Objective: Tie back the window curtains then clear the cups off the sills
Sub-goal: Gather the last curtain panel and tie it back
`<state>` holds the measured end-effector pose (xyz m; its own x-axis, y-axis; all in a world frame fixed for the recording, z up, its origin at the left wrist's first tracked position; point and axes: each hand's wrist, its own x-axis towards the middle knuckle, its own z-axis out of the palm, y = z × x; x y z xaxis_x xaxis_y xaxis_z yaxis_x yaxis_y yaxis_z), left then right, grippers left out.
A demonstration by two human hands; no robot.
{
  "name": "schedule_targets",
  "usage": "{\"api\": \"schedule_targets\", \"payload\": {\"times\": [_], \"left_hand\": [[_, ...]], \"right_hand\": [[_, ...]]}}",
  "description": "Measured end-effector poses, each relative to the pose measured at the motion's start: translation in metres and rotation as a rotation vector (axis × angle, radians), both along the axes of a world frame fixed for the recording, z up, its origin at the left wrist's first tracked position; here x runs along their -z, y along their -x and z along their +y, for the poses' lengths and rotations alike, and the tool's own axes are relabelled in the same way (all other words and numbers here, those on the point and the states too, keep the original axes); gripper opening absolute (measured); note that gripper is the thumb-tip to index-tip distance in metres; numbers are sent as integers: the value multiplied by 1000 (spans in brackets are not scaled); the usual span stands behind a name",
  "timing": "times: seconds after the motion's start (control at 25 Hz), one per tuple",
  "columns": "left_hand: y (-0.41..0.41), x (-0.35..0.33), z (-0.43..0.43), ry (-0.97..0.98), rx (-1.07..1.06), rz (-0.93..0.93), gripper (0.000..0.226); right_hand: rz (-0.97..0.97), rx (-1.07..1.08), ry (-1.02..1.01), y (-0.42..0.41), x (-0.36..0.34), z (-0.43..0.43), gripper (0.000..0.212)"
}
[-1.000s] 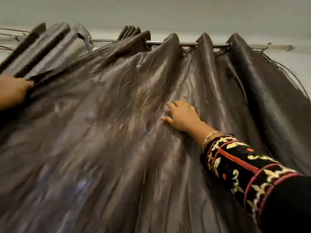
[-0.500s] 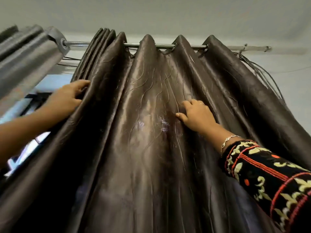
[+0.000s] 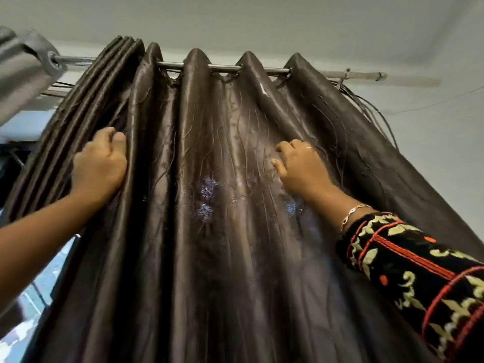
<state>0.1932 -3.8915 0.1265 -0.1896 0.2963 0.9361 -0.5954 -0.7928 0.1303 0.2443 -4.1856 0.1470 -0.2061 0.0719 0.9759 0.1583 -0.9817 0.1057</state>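
I had my left hand (image 3: pixel 99 166) curled round the bunched pleats at nine o'clock and my right hand (image 3: pixel 298 166) at three, pinching a fold of the brown curtain (image 3: pixel 209 153). It hung partly gathered from the rod (image 3: pixel 225 67) at twelve, not yet tied. I could see no cups or sills.

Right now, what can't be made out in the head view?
Head view:
Cups, sills: out of frame or behind the curtain.
Window: sliver at left edge, blurred, cut off.
Right hand: pinch or press unclear; fingertips sunk in fabric.
Left hand: fingertips tucked behind folds.
Rod: left stretch behind grey curtain.
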Motion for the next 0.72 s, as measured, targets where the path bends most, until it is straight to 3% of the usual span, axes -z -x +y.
{"api": "schedule_targets", "payload": {"times": [0.08,0.2,0.28,0.36,0.44,0.52,0.6,0.72], "left_hand": [[-1,-7,-6,-44,-93,-90,52],[7,-4,-52,-286,-246,-101,65],[3,4,-85,-477,-362,-128,70],[-6,9,-112,-623,-447,-134,65],[-13,10,-137,-728,-495,-175,61],[-17,9,-162,-782,-495,-182,62],[-20,7,-185,-805,-452,-125,71],[-19,-1,-219,-843,-409,-90,91]], "right_hand": [[-107,-41,-83,14,-2,-25,31],[-172,-41,-344,37,-1,-73,33],[-26,-17,-552,45,0,-109,41],[249,-69,-654,50,1,-132,46],[442,-145,-540,49,2,-138,35],[451,-250,-442,44,5,-128,11],[417,-356,-362,35,5,-117,30],[438,-683,-247,33,6,-89,27]]}}
